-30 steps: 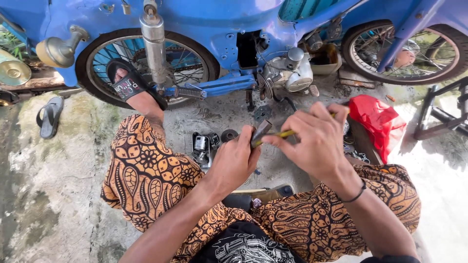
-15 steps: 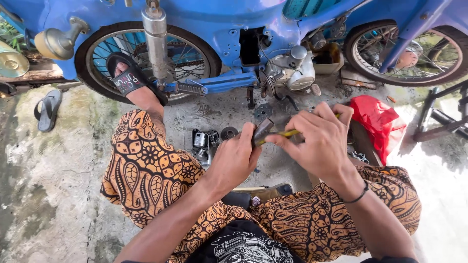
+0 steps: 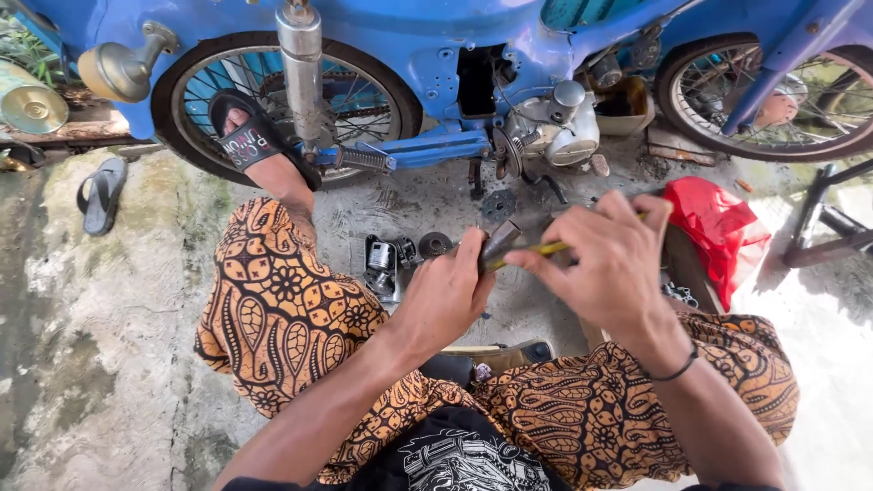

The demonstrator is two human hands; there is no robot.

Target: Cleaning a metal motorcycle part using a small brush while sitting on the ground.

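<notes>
Here, left hand (image 3: 447,293) clamped on a small metal part (image 3: 499,241), right hand (image 3: 611,255) on a yellow-handled tool (image 3: 536,252).

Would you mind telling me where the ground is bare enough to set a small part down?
Free concrete lies left of the patterned trousers, below the loose sandal. It is crowded ahead of the left hand and right hand: dark engine parts, motorbike engine, red bag.

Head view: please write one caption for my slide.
Left hand holds a small metal part; right hand applies a yellow-handled tool, beside a blue motorbike.
</notes>
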